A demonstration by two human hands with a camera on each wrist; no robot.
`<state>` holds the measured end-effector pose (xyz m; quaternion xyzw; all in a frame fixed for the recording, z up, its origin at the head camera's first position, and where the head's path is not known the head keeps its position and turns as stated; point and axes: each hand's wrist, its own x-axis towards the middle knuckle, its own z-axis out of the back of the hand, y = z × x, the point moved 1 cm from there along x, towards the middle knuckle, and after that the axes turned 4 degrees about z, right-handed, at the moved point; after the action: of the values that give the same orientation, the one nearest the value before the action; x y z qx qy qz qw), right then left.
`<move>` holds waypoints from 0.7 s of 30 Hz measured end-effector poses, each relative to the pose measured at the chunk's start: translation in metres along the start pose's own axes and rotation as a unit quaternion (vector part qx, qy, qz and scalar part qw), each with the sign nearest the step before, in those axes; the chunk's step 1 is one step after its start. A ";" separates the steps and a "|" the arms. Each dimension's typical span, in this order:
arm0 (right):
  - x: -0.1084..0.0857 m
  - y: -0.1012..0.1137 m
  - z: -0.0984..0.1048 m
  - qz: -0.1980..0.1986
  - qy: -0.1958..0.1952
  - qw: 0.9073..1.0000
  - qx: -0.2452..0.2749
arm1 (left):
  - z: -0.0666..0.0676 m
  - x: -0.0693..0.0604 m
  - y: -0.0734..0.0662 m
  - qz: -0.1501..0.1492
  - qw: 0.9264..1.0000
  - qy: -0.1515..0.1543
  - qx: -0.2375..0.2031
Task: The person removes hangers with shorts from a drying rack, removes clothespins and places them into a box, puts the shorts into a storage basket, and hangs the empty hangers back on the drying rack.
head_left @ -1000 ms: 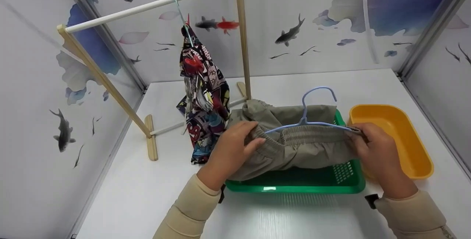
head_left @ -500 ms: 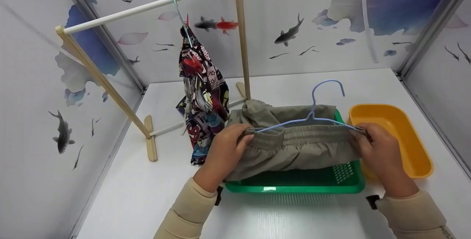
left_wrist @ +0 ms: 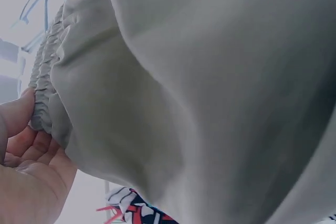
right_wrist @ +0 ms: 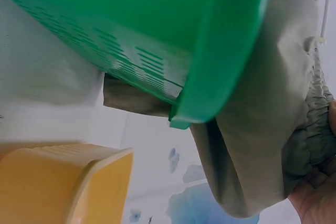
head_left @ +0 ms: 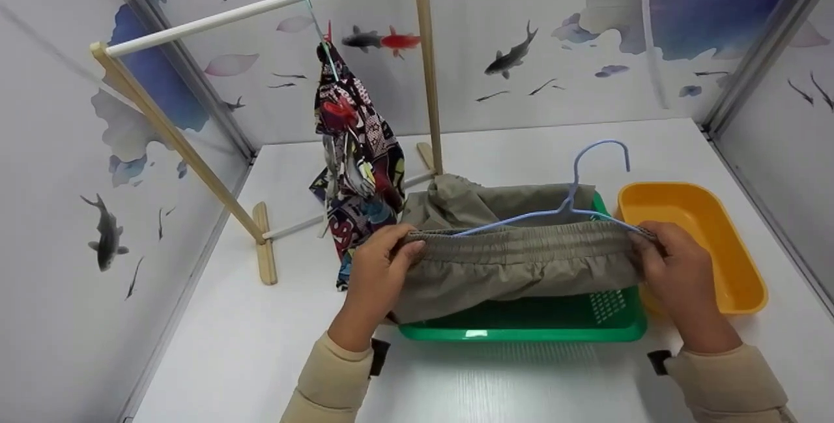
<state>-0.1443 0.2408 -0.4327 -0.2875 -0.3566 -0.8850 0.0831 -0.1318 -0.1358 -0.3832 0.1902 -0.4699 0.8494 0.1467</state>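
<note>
Khaki pants (head_left: 521,273) with a gathered elastic waistband stretch between my two hands, over the green basket (head_left: 521,334). My left hand (head_left: 374,273) pinches the waistband's left end between thumb and fingers; the left wrist view shows this grip beside the gathered elastic (left_wrist: 44,77). At the other end, my right hand (head_left: 681,276) pinches the waistband around the hanger's right tip. The blue hanger (head_left: 569,203) has its arms tucked into the waist opening, its hook standing up behind. Its left tip is hidden inside the cloth. The rest of the pants lies back across the basket.
A wooden rack with a white bar (head_left: 260,7) stands at the back left. From it a colourful patterned garment (head_left: 361,162) hangs on a light green hanger. Right of the basket sits a yellow tray (head_left: 726,253). Printed walls enclose the white table (head_left: 215,345).
My left hand has moved left, pulling the waistband out straight and taut. The hanger has shifted right and its hook stands higher. My right hand has moved slightly right, keeping its grip.
</note>
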 end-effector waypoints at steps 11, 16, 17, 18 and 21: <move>-0.003 -0.004 -0.003 -0.005 -0.036 0.999 -0.002 | -0.004 -0.010 0.010 -0.003 0.995 -0.087 -0.047; -0.004 -0.007 -0.003 0.009 -0.048 0.999 0.001 | -0.007 -0.014 0.014 -0.002 0.990 -0.122 -0.065; -0.004 -0.008 -0.002 0.009 -0.050 0.999 0.003 | -0.007 -0.014 0.015 -0.001 0.989 -0.126 -0.073; -0.005 -0.009 -0.002 0.011 -0.053 0.999 0.004 | -0.008 -0.015 0.016 -0.002 0.988 -0.130 -0.080; -0.006 -0.011 0.000 0.010 -0.060 0.998 0.004 | -0.009 -0.016 0.017 -0.004 0.985 -0.138 -0.107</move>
<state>-0.1433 0.2479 -0.4424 -0.3430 -0.3614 -0.8641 0.0711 -0.1263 -0.1379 -0.4075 0.2905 -0.5731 0.7593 0.1036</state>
